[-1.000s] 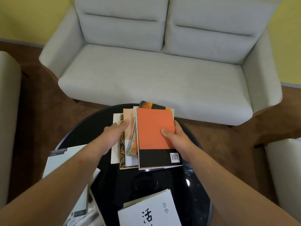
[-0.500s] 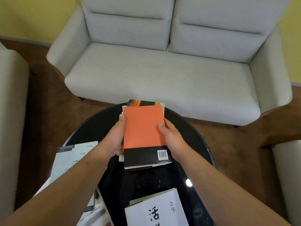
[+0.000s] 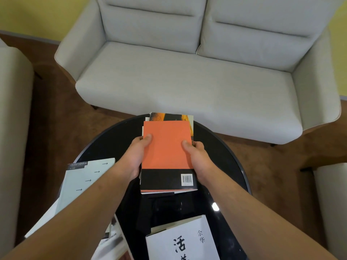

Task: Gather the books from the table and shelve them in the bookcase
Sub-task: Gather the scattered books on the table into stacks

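Observation:
A stack of books (image 3: 167,147) topped by an orange-and-black back cover with a barcode sits over the far half of the round black glass table (image 3: 112,139). My left hand (image 3: 134,156) grips the stack's left edge, thumb on the orange cover. My right hand (image 3: 197,158) grips its right edge the same way. A pale blue-grey book with arrows (image 3: 82,181) lies at the table's left, partly under my left forearm. A white book with black Chinese characters (image 3: 184,241) lies at the near edge. The bookcase is out of view.
A light grey two-seat sofa (image 3: 187,81) stands right behind the table. Pale armchairs flank it at the left (image 3: 13,109) and right (image 3: 332,203). Brown carpet (image 3: 56,119) surrounds the table. More book covers (image 3: 112,243) show below my left forearm.
The fanned-out books have been pushed together into one squared stack. My left hand moved from on top of the spread books to the stack's left edge, and both hands now clasp it.

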### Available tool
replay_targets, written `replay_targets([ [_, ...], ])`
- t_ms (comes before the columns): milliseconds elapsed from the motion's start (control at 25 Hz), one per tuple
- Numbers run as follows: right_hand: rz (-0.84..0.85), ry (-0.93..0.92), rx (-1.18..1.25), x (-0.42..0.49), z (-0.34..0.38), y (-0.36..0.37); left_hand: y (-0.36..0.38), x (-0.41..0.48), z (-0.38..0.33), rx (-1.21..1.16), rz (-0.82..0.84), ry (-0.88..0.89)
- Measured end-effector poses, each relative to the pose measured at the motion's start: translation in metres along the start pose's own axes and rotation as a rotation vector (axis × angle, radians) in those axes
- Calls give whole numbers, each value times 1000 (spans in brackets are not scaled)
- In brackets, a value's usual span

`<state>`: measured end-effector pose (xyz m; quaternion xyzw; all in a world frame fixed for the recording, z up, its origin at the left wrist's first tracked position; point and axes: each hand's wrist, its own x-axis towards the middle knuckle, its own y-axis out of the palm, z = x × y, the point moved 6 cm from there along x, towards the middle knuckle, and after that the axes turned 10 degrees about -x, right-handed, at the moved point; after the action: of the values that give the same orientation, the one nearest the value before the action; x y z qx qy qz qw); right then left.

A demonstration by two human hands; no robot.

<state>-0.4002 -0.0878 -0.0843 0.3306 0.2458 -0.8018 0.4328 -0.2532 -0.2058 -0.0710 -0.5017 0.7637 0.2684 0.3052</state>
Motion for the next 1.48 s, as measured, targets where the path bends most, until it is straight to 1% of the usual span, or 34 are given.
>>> replay_targets([
  [160, 3, 9, 2, -18, -8, 9, -7, -19, 8, 10, -56, -25],
  [280, 18, 30, -49, -30, -16, 9, -10, -35, 20, 2, -61, -51],
  [360, 16, 6, -120, -36, -19, 8, -10, -42, 19, -5, -64, -46],
  [400, -25, -39, -207, -38, -19, 5, -11, -45, 18, -13, -84, -34],
  [440, -113, -99, -336, -39, -19, 0, -14, -50, 16, -2, -120, -13],
  [480, -218, -168, -472, -42, -17, -6, -19, -55, 17, 35, -163, 17],
  [520, -283, -235, -567, -45, -16, -9, -22, -61, 18, 106, -187, 49],
  [560, -285, -288, -603, -49, -14, -8, -22, -66, 22, 182, -172, 83],
  [640, -228, -323, -568, -55, -13, -4, -17, -76, 28, 269, -113, 169],
  [760, -214, -270, -429, -61, -9, -7, -14, -84, 21, 321, -143, 291],
  [880, -273, -299, -367, -62, 0, -12, -13, -79, 20, 308, -131, 306],
  [1000, -311, -286, -273, -53, 10, -14, -7, -66, 9, 435, -120, 345],
  [1080, -326, -277, -279, -48, 16, -15, 0, -64, -3, 383, -77, 352],
  [1200, -273, -230, -251, -45, 17, -17, 4, -59, -16, 320, -29, 365],
  [1280, -214, -190, -204, -44, 14, -17, 3, -55, -13, 351, -12, 345],
  [1360, -199, -198, -240, -43, 7, -17, 1, -54, -7, 344, 11, 325],
  [1400, -197, -199, -238, -43, 4, -19, 0, -55, -7, 318, 21, 312],
  [1480, -167, -162, -195, -45, -6, -25, -6, -45, -9, 346, 11, 309],
])
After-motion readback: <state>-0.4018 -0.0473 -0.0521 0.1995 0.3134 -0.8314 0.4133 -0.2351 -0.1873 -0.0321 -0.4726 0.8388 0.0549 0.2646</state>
